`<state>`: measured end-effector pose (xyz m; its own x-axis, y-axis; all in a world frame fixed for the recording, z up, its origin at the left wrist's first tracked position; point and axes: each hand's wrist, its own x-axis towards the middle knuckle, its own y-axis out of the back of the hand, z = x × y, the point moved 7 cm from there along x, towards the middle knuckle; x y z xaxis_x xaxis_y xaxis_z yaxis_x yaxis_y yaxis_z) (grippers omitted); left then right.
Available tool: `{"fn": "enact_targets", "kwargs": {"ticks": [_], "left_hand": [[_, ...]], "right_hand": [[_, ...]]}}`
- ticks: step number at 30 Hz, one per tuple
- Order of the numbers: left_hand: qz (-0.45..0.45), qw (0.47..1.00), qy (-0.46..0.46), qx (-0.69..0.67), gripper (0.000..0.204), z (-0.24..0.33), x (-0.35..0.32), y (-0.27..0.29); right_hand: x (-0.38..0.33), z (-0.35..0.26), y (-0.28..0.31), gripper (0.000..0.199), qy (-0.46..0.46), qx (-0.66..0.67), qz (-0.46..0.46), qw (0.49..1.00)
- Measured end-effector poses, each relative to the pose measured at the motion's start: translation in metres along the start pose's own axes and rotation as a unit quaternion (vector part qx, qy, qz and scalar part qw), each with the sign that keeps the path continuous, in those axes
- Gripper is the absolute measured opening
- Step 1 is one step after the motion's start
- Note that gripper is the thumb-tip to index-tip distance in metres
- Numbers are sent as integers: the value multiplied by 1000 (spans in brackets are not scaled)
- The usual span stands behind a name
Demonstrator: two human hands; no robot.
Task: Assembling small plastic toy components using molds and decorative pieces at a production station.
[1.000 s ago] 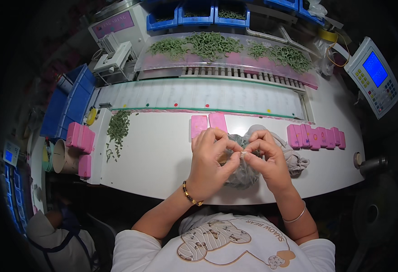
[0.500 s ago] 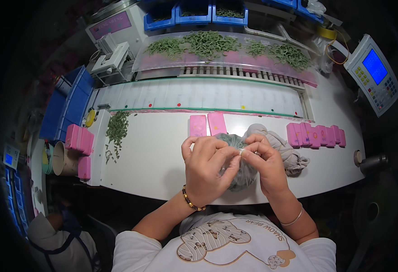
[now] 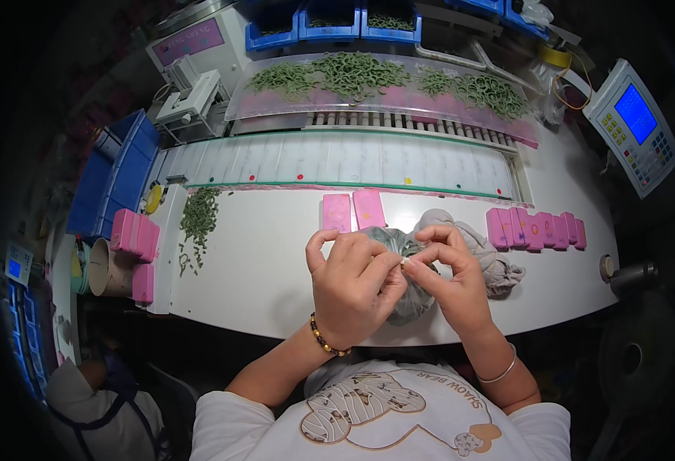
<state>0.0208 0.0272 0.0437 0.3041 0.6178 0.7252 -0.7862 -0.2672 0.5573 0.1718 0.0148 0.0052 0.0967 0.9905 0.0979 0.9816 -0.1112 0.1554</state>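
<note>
A clear plastic bag [image 3: 412, 309] filled with something dark green stands at the table's near edge, partly behind my hands. My left hand [image 3: 353, 286] is closed, thumb and forefinger pinching at the bag's gathered top. From the other side my right hand [image 3: 456, 283] pinches at the same spot, its other fingers curled loosely. A small pale bit shows between the fingertips; whether it is the bag's neck or a tie I cannot tell. A bundled grey cloth [image 3: 499, 269] lies just beyond my right hand. Two pink blocks [image 3: 337, 213] lie flat beyond my left hand.
A pink block row [image 3: 536, 229] stands at right. Green pieces [image 3: 197, 219] lie scattered at left, near more pink blocks [image 3: 135, 236]. Across the back run a white channel [image 3: 337, 161] with coloured dots and a tray [image 3: 237, 104] of green rings. A blue-screened control panel [image 3: 636, 127] stands right.
My hands stay at the bag's top; the pinched fingertips have shifted slightly left and down. The coloured dots in the white channel have slid a little to the left.
</note>
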Motion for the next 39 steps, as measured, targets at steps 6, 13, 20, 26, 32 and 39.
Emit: {"fn": "enact_targets", "kwargs": {"ticks": [6,13,20,26,32,39], "left_hand": [[-1,1000,5,-6,15,-1,-1,-1],[23,1000,0,-3,18,2,-3,-2],[31,999,3,5,18,1,-5,-1],[18,1000,3,5,18,0,-8,-2],[25,999,10,16,18,-2,-9,2],[20,999,26,-28,17,-7,-8,1]], "right_hand": [[1,-9,-1,7,69,-53,7,996],[0,-23,-3,7,153,-130,49,978],[-2,-24,-4,6,163,-130,63,976],[-3,-21,-5,5,138,-121,64,981],[-3,-18,0,6,147,-162,107,970],[0,-27,0,6,160,-149,53,974]]}}
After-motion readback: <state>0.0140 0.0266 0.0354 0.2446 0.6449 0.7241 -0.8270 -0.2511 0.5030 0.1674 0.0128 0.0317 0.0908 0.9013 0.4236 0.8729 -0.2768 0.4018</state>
